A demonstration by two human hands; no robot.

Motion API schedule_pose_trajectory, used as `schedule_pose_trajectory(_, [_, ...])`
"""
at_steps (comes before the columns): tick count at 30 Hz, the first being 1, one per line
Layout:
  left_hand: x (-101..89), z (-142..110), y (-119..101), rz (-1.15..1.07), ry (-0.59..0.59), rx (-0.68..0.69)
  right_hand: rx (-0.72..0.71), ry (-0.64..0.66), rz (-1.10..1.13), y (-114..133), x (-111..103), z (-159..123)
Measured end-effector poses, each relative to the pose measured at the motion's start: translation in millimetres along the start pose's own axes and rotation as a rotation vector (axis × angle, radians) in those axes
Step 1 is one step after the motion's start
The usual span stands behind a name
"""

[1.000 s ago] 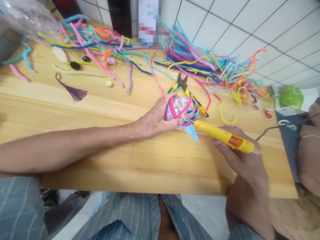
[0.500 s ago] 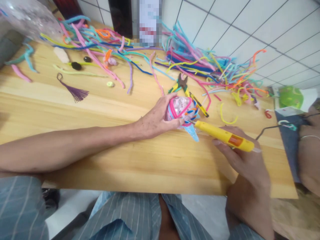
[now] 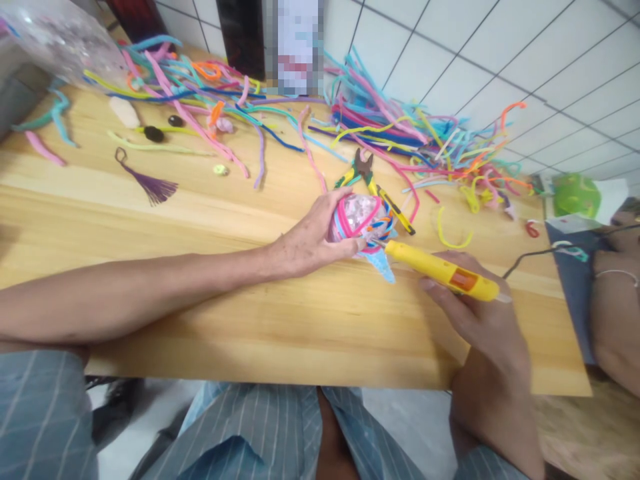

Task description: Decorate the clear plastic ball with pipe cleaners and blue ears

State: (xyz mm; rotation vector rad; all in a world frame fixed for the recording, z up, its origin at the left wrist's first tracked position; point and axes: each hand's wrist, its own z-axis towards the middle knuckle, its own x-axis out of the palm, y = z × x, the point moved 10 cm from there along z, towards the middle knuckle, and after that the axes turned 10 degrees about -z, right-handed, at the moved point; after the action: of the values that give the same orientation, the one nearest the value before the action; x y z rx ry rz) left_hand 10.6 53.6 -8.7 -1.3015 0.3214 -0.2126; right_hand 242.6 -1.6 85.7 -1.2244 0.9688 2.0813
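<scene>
My left hand (image 3: 313,237) is wrapped round a small clear glittery ball (image 3: 361,217) bound with pink, blue and orange pipe cleaners, resting on the wooden table (image 3: 250,307). A light blue fuzzy piece (image 3: 383,265) hangs from the ball's underside. My right hand (image 3: 475,310) grips a yellow pen-shaped glue gun (image 3: 440,270) with an orange panel; its tip touches the ball's lower right side. A dark cord (image 3: 540,257) runs from the gun's back end to the right.
Yellow-handled pliers (image 3: 373,183) lie just behind the ball. Heaps of coloured pipe cleaners (image 3: 390,127) cover the table's far side. A purple tassel (image 3: 150,185) lies at the left. Another person's arm with a bracelet (image 3: 617,300) rests at the right edge beside a green object (image 3: 577,195).
Nothing has changed but a slight shift of the view; both hands keep their hold and the gun's tip stays on the ball.
</scene>
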Motion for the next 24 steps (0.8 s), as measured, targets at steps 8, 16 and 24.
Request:
schedule_pose_trajectory(8, [1.2, 0, 2, -0.042, -0.018, -0.015, 0.040, 0.023, -0.018, -4, 1, 1])
schedule_pose_trajectory(16, [0.8, -6, 2, -0.050, -0.035, -0.007, 0.381, -0.123, 0.116, -70, -33, -24])
schedule_pose_trajectory(24, [2.7, -16, -2, -0.015, -0.081, 0.055, 0.942, -0.376, -0.060, -216, -76, -123])
